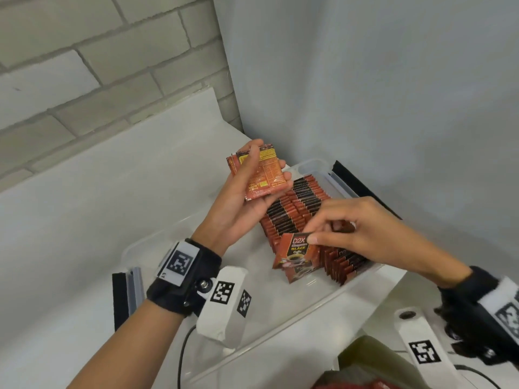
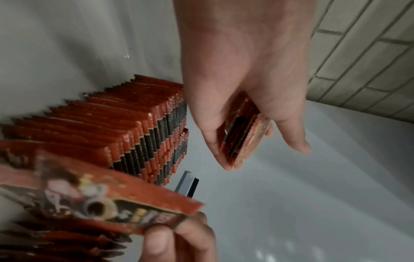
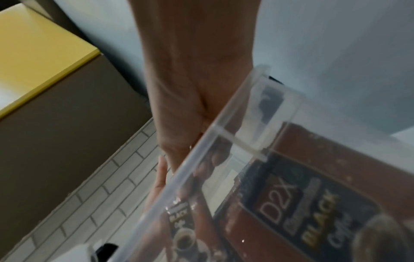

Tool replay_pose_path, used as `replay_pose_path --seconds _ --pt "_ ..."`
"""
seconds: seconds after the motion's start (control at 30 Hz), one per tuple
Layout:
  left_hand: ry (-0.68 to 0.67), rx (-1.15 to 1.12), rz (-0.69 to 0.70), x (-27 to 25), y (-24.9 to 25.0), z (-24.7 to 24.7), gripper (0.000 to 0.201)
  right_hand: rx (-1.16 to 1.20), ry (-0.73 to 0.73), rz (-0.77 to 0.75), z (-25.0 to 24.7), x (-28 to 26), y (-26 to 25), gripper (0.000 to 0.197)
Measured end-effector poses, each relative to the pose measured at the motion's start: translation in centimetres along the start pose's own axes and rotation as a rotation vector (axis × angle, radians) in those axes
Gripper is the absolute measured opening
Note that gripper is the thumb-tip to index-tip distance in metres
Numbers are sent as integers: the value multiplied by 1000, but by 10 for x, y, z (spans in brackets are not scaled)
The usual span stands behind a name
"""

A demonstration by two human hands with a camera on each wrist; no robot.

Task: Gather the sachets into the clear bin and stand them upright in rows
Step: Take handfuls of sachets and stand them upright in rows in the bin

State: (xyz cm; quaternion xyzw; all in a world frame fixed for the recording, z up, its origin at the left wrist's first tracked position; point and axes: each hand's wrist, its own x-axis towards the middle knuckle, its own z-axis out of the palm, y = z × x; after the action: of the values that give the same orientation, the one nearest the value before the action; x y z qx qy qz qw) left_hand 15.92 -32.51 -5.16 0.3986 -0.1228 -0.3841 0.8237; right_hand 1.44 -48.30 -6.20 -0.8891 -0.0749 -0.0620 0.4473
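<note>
The left hand (image 1: 247,197) is raised above the far-left part of the clear bin (image 1: 314,164), palm turned up toward the head camera, forearm running in from the lower left. Its thumb crosses the face of a small stack of sachets (image 1: 262,171) and its fingers curl behind, so the stack is gripped flat against the palm, printed back side facing up. The left wrist view confirms several sachets pressed together between thumb and fingers. The right hand (image 1: 362,234) reaches in from the lower right, knuckles up, wrist low over the bin's near rim. Its thumb and forefinger pinch the top corner of a single sachet (image 1: 297,255), which hangs tilted, front label visible, at the near end of the rows; whether its lower edge touches the bin floor cannot be told. The remaining right fingers are bent over the tops of the packed sachets. Inside the bin, upright sachet rows (image 1: 297,209) stand closely packed on edge, running from the far end toward the near end. The bin sits on a white counter (image 1: 84,220), against the grey wall (image 1: 365,80).
</note>
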Motion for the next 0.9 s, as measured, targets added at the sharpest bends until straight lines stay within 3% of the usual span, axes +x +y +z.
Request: replay_pose_path --seconds 0.13,0.2,0.4,0.63,0.77,0.9 --pt "22 31 8 -1 1 3 22 -206 -76 -48 7 1 3 4" --pt "36 27 3 0 1 3 20 -257 -129 -60 8 1 2 12" --pt "29 -23 -14 1 -1 4 21 -280 -233 -11 8 4 3 8" --pt "16 2 -23 1 -2 2 27 -195 -253 57 8 5 5 8" --pt "-15 50 -13 1 -5 0 27 -77 -162 97 5 4 1 21" --pt "-81 107 -17 0 -7 -2 29 177 85 167 4 11 -5 29"
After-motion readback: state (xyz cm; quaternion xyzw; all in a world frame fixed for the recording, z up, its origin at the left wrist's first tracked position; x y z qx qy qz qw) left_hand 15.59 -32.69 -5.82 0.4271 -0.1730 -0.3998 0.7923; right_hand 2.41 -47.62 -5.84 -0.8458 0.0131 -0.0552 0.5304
